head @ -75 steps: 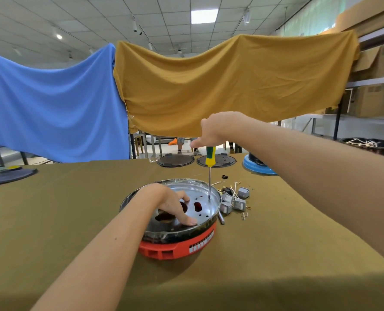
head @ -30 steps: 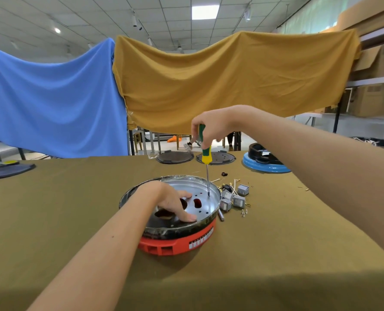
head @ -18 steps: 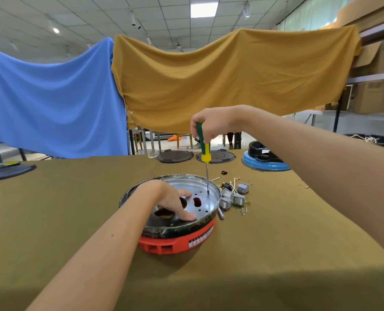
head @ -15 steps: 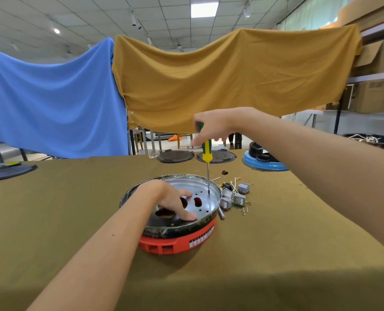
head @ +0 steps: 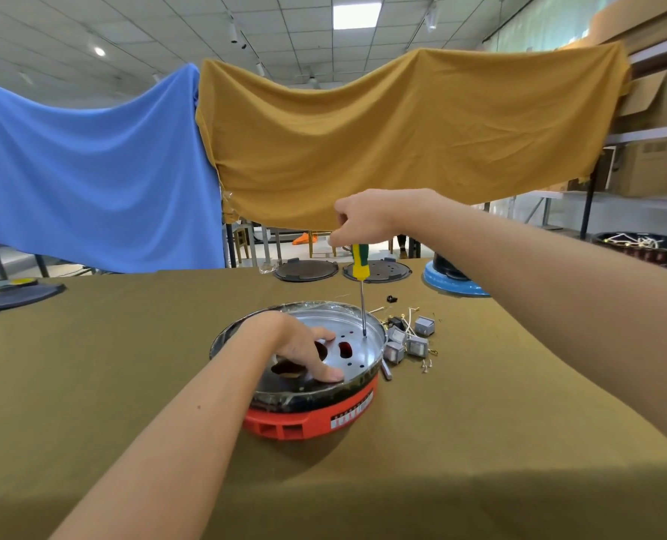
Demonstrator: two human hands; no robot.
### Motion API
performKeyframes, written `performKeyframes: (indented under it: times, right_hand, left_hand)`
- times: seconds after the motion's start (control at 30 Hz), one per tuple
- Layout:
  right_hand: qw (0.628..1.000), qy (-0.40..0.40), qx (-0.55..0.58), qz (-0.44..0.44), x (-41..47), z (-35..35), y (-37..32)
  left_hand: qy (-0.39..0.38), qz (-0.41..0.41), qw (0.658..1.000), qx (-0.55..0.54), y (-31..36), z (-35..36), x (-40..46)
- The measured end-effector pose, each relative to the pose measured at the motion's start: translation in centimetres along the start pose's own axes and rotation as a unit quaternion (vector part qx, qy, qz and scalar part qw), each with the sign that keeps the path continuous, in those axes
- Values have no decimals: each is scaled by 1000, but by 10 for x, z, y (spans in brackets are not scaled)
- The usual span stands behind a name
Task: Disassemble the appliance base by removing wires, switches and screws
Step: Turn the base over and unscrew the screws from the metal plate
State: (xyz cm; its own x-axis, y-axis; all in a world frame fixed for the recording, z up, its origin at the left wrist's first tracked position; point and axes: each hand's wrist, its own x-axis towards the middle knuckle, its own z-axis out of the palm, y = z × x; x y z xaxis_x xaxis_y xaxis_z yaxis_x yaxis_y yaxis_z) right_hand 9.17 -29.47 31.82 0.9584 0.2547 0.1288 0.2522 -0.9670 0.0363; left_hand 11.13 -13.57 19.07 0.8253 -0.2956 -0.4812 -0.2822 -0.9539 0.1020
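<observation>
Base [head: 308, 418], red plastic under a black band and a shiny metal pan, sitting near the middle of the tabletop [head: 129, 364], well in from every edge. Left hand [head: 300, 344] spread flat inside the pan, fingers straight, pressing down beside two dark cut-outs to steady it. Right hand [head: 363, 220] raised above, fingers curled round the top of a screwdriver [head: 361, 267] with a green and yellow handle; shaft upright, tip planted on the pan floor toward its far right side. Screw head itself too small to make out.

Probably a rigid, fairly light shell: thin sheet metal over moulded plastic, liable to spin or slide on the cloth under torque, hence the flat palm. Polished pan likely slippery and its rim possibly sharp; best held by pressing down on the floor or gripping the red plastic wall, not the edge.

Just beside the base on its right, a loose cluster of grey switches [head: 410, 341], bits of wire [head: 406, 315] and small screws [head: 425, 366], judged already taken off. Toward the far edge, two dark round lids [head: 304, 270] and a blue-rimmed base [head: 452, 284]. Beyond the table, blue cloth [head: 90, 169] and mustard cloth [head: 402, 142] hung as a backdrop.
</observation>
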Motion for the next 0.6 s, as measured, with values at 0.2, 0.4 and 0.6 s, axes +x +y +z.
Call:
performKeyframes:
  times: [0.2,0.4,0.6]
  right_hand:
    - [991,56,-119,14,5,5,2]
    - [963,3,264,-47,0,2,14]
    - [997,39,-30,62,4,3,15]
  left_hand:
    - [-1,-3,1000,4,1,0,0]
    - [0,-4,1000,0,1,-1,1]
    - [-3,-7,1000,-8,0,-2,5]
